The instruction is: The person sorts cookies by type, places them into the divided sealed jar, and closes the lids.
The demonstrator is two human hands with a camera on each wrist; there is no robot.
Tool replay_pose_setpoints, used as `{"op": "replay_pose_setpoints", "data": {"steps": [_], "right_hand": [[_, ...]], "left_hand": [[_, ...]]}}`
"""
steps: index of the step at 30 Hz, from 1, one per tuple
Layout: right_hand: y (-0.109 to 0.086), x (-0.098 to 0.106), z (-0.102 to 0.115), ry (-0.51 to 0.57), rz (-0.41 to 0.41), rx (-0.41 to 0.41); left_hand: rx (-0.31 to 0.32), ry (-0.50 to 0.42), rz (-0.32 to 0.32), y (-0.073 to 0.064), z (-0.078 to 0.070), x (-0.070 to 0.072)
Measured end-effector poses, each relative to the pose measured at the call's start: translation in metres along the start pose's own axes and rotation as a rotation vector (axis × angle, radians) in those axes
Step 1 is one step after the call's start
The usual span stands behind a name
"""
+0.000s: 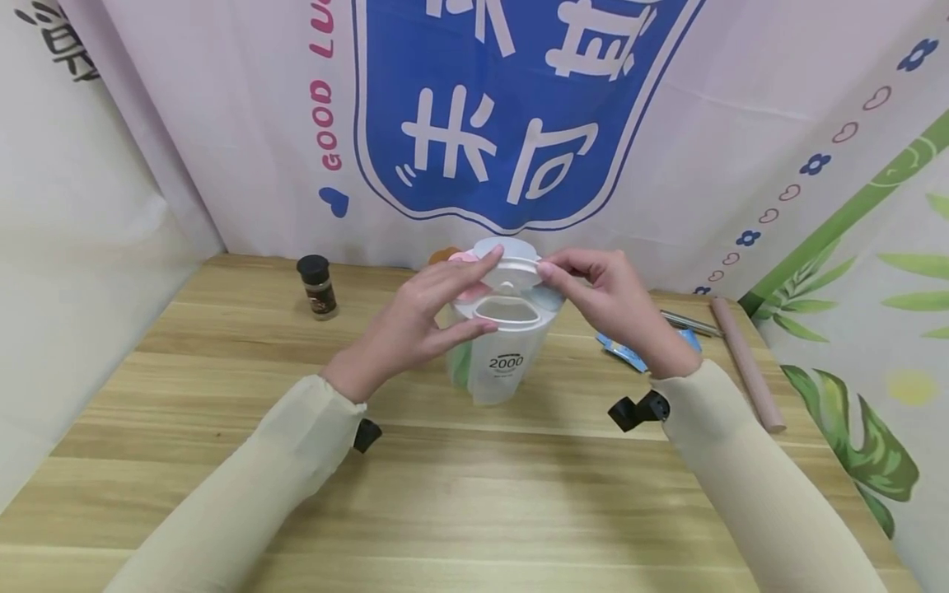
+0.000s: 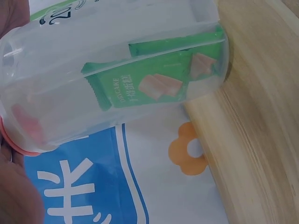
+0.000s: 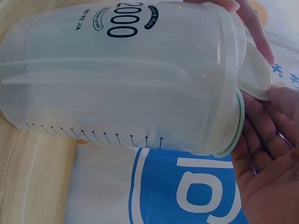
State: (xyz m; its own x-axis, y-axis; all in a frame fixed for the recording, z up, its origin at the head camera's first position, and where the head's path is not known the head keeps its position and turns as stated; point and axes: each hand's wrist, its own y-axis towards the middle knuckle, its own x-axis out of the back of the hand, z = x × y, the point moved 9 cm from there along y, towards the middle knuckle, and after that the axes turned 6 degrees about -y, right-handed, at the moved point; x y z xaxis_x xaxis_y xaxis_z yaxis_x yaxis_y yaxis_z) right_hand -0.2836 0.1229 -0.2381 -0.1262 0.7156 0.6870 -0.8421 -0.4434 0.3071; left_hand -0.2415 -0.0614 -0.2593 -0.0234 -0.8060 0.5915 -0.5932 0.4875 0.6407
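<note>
A translucent storage canister [image 1: 500, 362] marked 2000 stands upright on the table, with several coloured flap lids on top. Its front flap lid [image 1: 516, 272] is raised, showing the opening below. My right hand [image 1: 604, 288] pinches this flap's right edge between thumb and index finger, plain in the right wrist view. My left hand [image 1: 426, 305] spans the canister's top from the left: the straight index fingertip touches the flap and the thumb lies along the front rim. Green snack packets [image 2: 145, 84] show through one compartment in the left wrist view.
A black-capped seasoning bottle [image 1: 317, 287] stands at the back left. Blue sachets [image 1: 623, 352], thin metal sticks [image 1: 693, 324] and a pinkish rolling pin [image 1: 747, 366] lie to the right. A printed cloth [image 1: 259, 123] hangs close behind the canister.
</note>
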Motion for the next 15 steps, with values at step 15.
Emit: {"op": "replay_pose_setpoints", "data": {"steps": [15], "right_hand": [[-0.016,0.003,-0.003,0.104,-0.007,0.029]], "left_hand": [[0.027,-0.05,0.004,0.001,0.004,0.0]]}}
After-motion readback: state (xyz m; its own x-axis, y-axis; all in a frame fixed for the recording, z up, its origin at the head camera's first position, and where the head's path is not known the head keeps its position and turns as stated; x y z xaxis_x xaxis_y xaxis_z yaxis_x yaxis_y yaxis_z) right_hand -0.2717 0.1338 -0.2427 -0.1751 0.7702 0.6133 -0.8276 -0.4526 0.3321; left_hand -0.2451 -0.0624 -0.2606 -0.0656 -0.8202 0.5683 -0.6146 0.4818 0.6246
